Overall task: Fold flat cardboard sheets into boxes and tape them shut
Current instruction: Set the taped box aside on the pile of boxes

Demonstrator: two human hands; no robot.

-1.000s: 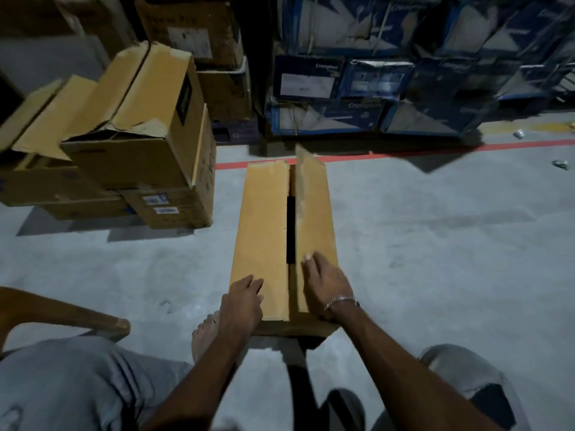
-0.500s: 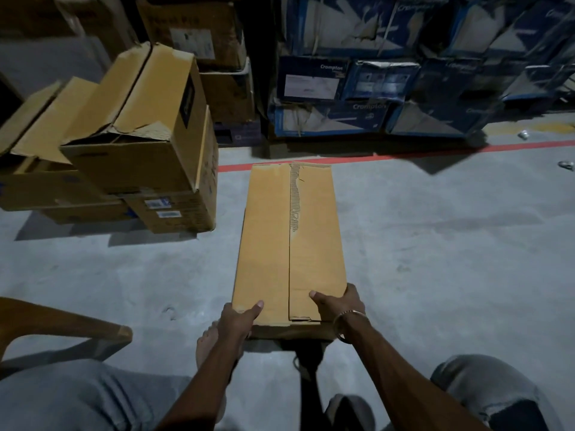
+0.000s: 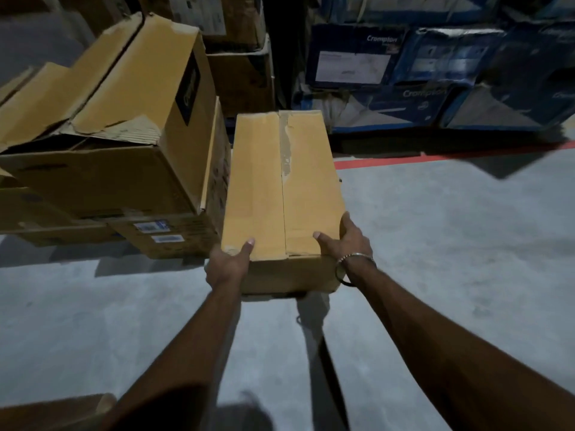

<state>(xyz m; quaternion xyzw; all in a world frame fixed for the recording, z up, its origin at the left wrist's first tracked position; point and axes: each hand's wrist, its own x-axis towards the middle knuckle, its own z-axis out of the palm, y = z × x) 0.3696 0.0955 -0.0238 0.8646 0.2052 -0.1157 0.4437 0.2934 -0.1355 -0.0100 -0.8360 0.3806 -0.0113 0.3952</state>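
Observation:
A long brown cardboard box (image 3: pixel 273 188) with its two top flaps folded shut is held out in front of me, its centre seam torn along the far half. My left hand (image 3: pixel 228 262) grips the near left corner, thumb on top. My right hand (image 3: pixel 345 241), with a metal bangle on the wrist, grips the near right corner, thumb on the flap and fingers down the side. Whether the box touches the floor is hidden.
A stack of open brown cartons (image 3: pixel 115 144) stands close on the left of the box. Blue printed cartons (image 3: pixel 435 79) line the back wall behind a red floor line (image 3: pixel 404 158). Grey concrete floor (image 3: pixel 451 259) spreads to the right. A wooden chair arm (image 3: pixel 56 412) shows bottom left.
The right flap went down and the box top closed. Both hands moved from the flaps to the near corners, and the box travelled forward toward the carton stack as I leaned in.

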